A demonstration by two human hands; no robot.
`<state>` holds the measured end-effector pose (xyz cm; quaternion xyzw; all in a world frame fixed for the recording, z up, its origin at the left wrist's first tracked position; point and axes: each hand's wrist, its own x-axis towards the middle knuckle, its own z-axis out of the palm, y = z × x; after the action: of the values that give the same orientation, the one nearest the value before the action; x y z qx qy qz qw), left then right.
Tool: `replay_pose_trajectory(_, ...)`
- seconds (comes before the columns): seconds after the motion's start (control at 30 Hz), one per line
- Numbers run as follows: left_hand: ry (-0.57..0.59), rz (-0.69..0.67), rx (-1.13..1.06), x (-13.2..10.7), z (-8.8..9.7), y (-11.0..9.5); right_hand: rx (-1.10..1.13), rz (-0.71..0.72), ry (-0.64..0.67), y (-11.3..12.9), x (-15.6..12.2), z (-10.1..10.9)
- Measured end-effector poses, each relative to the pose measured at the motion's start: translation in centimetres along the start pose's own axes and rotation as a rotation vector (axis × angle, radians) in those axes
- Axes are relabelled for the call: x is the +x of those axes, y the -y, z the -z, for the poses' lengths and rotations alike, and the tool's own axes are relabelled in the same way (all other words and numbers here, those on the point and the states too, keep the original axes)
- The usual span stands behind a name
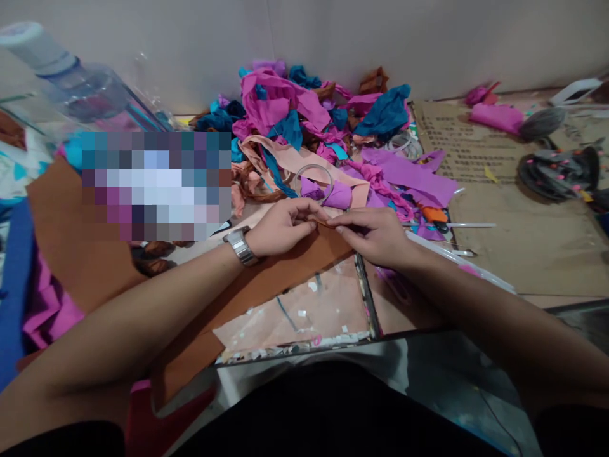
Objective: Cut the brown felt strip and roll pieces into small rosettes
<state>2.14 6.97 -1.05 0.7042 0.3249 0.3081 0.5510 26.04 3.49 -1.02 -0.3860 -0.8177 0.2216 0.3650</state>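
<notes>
A long sheet of brown crepe paper (285,274) runs under my hands and drops over the table's front edge at the left. My left hand (289,223), with a metal watch on its wrist, has thumb and fingers pinched at the sheet's far edge. Close beside it, my right hand (371,230) pinches the same edge, fingertips almost touching the left ones. Only a thin brown strip of paper shows between them; the rest of the grip is hidden. Just beyond lies a clear ring-shaped tape roll (314,166).
Crumpled pink, teal, purple and peach paper scraps (285,108) heap against the wall. A clear bottle (90,95) stands at the left, by a blurred-out patch. Orange-handled cutter (434,216) and white sticks lie at the right, near flattened cardboard (495,235) bearing a dark round bundle (556,171).
</notes>
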Motion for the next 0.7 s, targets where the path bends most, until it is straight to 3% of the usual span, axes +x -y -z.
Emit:
replay_pose_trajectory(0.4, -0.031, 0.045, 0.036, -0.02, -0.3, -0.15, -0.014, 0.077, 0.063, 0.69, 0.04, 0.56)
replay_pose_trajectory(0.57, -0.033, 0.06, 0.023, -0.03, -0.29, -0.23, 0.0, 0.052, 0.072, 0.89, 0.14, 0.61)
replay_pose_trajectory(0.7, -0.023, 0.076, 0.0, -0.06, -0.35, -0.26, -0.042, -0.051, 0.036, 0.87, 0.11, 0.38)
